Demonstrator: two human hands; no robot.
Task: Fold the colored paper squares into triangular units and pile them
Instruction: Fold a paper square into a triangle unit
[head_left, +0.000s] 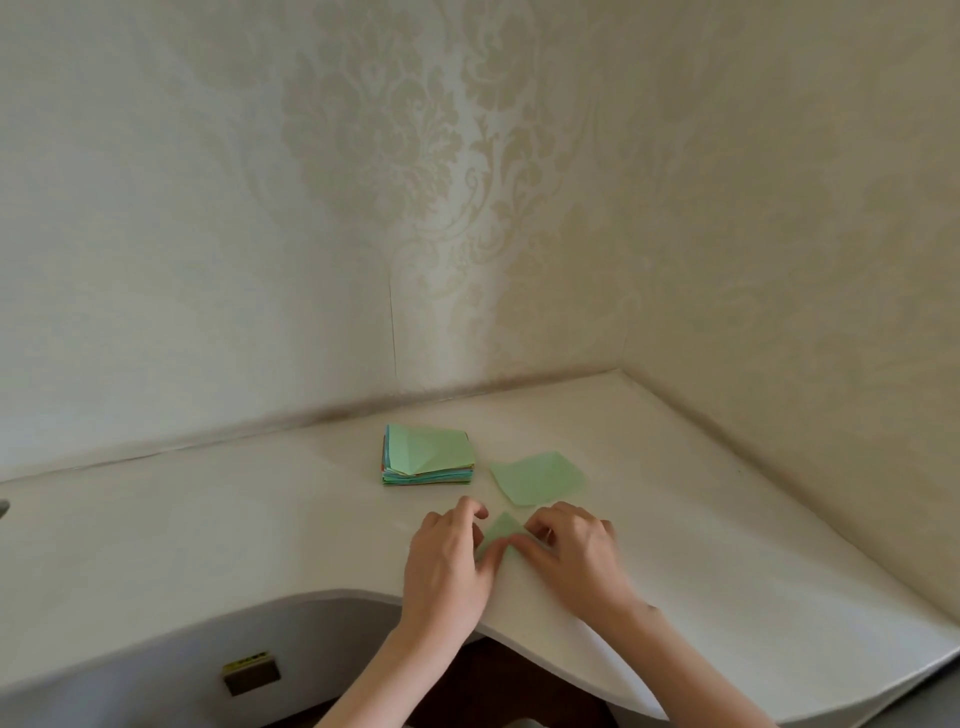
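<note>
Head view is showing the left hand (448, 558) and right hand (570, 550) pressing curled fingers onto a green paper piece (502, 531) lying between them on the white table (727, 545). Just beyond, a loose green sheet (537, 477) is lying beside the colored paper stack (428, 456).
</note>
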